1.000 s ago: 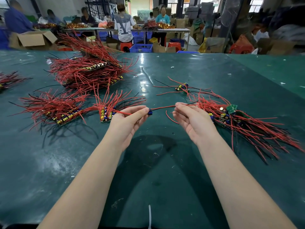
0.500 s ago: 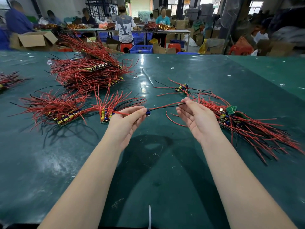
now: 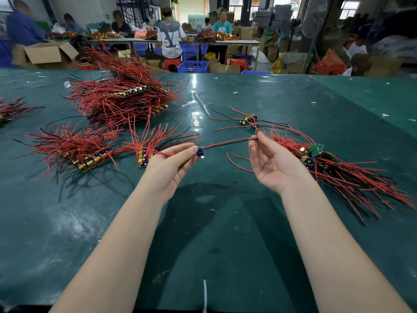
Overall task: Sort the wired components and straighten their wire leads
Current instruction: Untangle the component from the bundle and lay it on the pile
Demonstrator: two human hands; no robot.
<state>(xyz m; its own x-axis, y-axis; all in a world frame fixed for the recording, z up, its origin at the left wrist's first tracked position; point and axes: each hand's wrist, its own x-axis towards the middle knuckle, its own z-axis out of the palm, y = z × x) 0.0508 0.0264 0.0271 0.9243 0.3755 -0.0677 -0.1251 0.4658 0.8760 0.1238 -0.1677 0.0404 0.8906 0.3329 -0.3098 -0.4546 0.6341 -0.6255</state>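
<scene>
The right hand (image 3: 274,163) has drawn out along the leads (image 3: 228,142) toward 2 o'clock since a second ago, widening the gap between the hands; the left hand (image 3: 173,164) has barely shifted. The left hand pinches the part (image 3: 200,152), a small blue piece, between thumb and fingertips, raised above the surface (image 3: 214,233) near the middle of the view. From it a red lead and a black lead run together, nearly straight, to the right hand, which pinches their far end between thumb and forefinger, palm up, the other fingers loosely spread.

Just beyond the left hand at 11 o'clock lies a small fan (image 3: 155,143) of parts with red wires pointing away. Farther out at 10 o'clock is a wider row (image 3: 76,147), and at 11 o'clock, well back, a big heap (image 3: 121,96). At 3 o'clock, just beside the right hand, a tangled pile (image 3: 343,172) spreads toward the edge, a green board on top. A few loose parts (image 3: 249,120) lie at 1 o'clock. One loose red wire (image 3: 237,162) curls on the surface between the hands.
</scene>
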